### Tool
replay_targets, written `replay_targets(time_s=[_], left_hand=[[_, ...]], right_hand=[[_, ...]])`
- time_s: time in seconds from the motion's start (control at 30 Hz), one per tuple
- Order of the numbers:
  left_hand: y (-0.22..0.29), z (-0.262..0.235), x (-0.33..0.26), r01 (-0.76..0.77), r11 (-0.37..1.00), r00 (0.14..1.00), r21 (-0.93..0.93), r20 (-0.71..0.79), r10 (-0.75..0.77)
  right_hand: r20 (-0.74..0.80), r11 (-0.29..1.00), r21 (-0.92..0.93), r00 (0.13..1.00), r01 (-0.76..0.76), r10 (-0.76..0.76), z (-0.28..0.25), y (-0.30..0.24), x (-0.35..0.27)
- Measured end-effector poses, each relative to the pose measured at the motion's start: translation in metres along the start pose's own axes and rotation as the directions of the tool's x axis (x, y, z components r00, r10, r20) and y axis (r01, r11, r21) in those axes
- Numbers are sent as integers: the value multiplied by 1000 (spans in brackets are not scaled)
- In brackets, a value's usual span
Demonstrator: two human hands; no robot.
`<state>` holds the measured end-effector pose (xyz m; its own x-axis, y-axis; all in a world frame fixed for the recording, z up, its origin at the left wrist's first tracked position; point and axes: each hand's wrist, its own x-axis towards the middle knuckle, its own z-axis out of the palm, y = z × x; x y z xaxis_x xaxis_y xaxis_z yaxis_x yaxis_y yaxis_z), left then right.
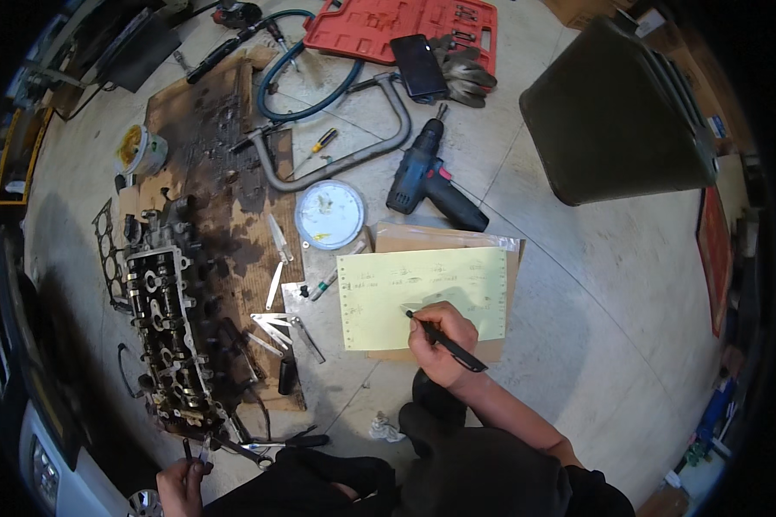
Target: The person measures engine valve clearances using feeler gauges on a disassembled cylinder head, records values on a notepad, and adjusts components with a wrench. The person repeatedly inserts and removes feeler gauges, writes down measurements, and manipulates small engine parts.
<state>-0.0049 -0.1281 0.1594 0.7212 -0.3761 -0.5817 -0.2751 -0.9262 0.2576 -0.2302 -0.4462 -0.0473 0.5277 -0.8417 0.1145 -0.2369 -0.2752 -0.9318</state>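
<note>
A sheet of yellow paper (pixel 375 323) with handwriting lies on a piece of cardboard (pixel 500 349). On its lower half rests my right hand (pixel 440 345), closed round a black pen (pixel 457 351) with the tip at the paper. My left hand (pixel 181 488) is low at the left, its fingers pinched on a thin metal strip (pixel 205 448). Just beyond it stands an engine cylinder head (pixel 159 302) with its camshafts exposed. Feeler gauge blades (pixel 273 326) lie fanned out between the cylinder head and the paper.
Beyond the paper are a cordless drill (pixel 427 177), a round white lid (pixel 329 214), a valve spring compressor clamp (pixel 397 121) and a screwdriver (pixel 323 140). Gloves (pixel 466 77) and a phone (pixel 418 67) lie by a red tool case (pixel 362 30). A dark bin (pixel 616 112) stands far right.
</note>
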Motion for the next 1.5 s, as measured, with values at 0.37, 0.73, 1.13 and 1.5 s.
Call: replay_targets(time_s=[0.37, 0.73, 1.13, 1.5], left_hand=[[7, -26, 11, -105, 986, 986, 125, 141, 87], [8, -8, 5, 2, 994, 992, 106, 124, -15], [13, -11, 7, -9, 993, 994, 121, 106, -4], [15, -9, 11, 2, 992, 994, 126, 106, -16]], right_hand=[[-22, 992, -35, 992, -125, 124, 5, -4, -6], [-39, 1000, -21, 999, -2, 1, -6, 6, -3], [28, 999, -27, 999, 17, -16, -3, 2, 0], [67, 997, -68, 997, 27, -23, -4, 0, 4]])
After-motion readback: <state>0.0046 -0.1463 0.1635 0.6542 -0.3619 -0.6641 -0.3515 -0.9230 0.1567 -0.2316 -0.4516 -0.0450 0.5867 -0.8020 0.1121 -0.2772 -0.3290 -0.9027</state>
